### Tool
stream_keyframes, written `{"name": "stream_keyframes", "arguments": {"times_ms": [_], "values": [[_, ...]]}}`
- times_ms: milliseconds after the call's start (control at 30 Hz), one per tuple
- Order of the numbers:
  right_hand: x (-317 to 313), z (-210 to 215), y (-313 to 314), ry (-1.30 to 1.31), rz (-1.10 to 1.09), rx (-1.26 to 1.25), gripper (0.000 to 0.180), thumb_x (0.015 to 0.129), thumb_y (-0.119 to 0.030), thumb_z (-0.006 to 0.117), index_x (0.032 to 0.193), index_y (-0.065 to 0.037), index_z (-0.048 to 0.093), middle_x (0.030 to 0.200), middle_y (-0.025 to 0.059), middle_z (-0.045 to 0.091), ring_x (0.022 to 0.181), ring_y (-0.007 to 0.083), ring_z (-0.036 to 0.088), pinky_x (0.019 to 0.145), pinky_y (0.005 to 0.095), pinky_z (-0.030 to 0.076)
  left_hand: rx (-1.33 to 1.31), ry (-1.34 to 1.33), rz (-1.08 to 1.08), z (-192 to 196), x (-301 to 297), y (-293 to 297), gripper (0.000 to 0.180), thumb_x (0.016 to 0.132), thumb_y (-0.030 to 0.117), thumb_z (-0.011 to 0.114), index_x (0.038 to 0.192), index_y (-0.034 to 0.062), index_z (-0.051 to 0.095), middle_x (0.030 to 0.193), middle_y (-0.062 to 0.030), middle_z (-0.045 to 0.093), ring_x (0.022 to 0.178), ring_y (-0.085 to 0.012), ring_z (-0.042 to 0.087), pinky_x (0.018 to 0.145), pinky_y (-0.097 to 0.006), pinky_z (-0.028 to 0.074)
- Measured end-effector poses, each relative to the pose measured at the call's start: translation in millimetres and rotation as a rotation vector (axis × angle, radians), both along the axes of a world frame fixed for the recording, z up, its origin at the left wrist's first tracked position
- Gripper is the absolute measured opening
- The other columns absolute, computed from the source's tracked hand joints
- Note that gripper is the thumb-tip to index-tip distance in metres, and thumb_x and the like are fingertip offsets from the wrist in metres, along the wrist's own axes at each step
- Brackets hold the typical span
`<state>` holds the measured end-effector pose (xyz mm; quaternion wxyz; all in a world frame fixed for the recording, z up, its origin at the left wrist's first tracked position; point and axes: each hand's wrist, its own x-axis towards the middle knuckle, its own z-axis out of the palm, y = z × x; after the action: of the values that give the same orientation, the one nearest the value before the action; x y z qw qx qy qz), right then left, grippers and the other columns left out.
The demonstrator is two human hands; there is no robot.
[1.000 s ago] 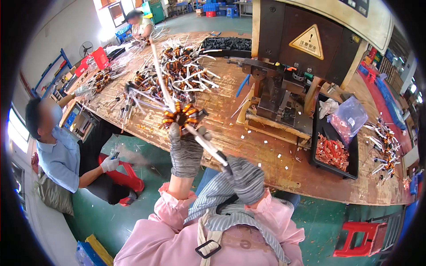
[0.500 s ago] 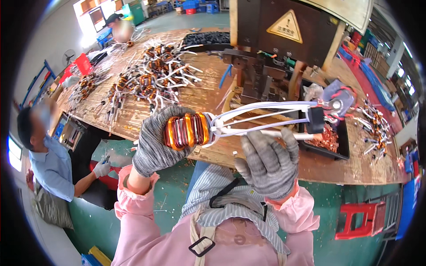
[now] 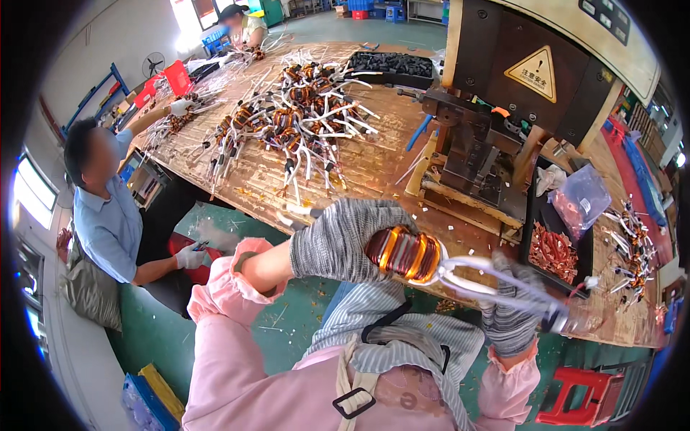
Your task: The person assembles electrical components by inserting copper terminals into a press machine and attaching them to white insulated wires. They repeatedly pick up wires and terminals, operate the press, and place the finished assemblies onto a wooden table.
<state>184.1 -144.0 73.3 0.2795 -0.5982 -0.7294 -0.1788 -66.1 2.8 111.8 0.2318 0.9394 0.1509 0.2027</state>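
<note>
My left hand (image 3: 338, 241), in a grey knitted glove, is closed around a coil (image 3: 406, 255) wound with orange and dark red wire. White and pale lilac leads (image 3: 478, 276) run from the coil to the right and smear with motion towards a dark end piece. My right hand (image 3: 514, 309), in the same kind of glove, is beside and partly behind these leads. Its fingers are blurred, so whether they grip the leads is unclear. Both hands are above the near edge of the wooden table (image 3: 374, 172).
A heap of similar coils (image 3: 287, 122) covers the table's far left. A dark machine (image 3: 489, 129) stands ahead at right, beside a black tray (image 3: 557, 262) of copper-coloured scraps. More leaded pieces (image 3: 632, 244) lie far right. A co-worker (image 3: 108, 215) sits left, another at the back.
The view has swung, shifting the table and machine. The coil and leads now angle down to the right, and my right hand has moved right and blurred. The left co-worker's arm reaches onto the table.
</note>
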Motion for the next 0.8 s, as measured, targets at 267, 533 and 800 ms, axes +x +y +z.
{"name": "stream_keyframes", "arguments": {"times_ms": [267, 533, 800], "values": [[-1.4, -24.1, -10.6, 0.264, 0.375, -0.567, 0.041, 0.075, -0.028, 0.063, 0.11, -0.007, 0.059, 0.081, 0.0143, 0.063, 0.073, 0.0326, 0.062, 0.06, 0.0434, 0.048, 0.261, 0.669, -0.251, 41.2, 7.4, 0.4, 0.044, 0.071, 0.028, 0.064, 0.111, 0.0123, 0.054, 0.095, -0.0093, 0.06, 0.079, -0.0293, 0.061, 0.064, -0.04, 0.048], [-13.6, -76.6, 72.1, 0.181, 0.115, -0.803, 0.048, 0.069, -0.022, 0.064, 0.115, -0.01, 0.055, 0.087, 0.0177, 0.063, 0.076, 0.0355, 0.062, 0.066, 0.0441, 0.049, 0.11, 0.617, -0.165, -47.0, 19.0, 114.6, 0.047, 0.065, 0.025, 0.071, 0.107, 0.0122, 0.056, 0.09, -0.0138, 0.063, 0.084, -0.0342, 0.061, 0.071, -0.04, 0.048], [-11.1, -128.5, 96.3, 0.233, 0.177, -0.733, 0.061, 0.062, -0.023, 0.069, 0.119, -0.011, 0.049, 0.095, 0.0199, 0.063, 0.082, 0.035, 0.063, 0.07, 0.0424, 0.05, 0.495, 0.247, -0.157, -71.3, 20.0, 111.1, 0.052, 0.06, 0.026, 0.073, 0.108, 0.0151, 0.057, 0.088, -0.0124, 0.063, 0.084, -0.0305, 0.062, 0.072, -0.04, 0.049]]}}
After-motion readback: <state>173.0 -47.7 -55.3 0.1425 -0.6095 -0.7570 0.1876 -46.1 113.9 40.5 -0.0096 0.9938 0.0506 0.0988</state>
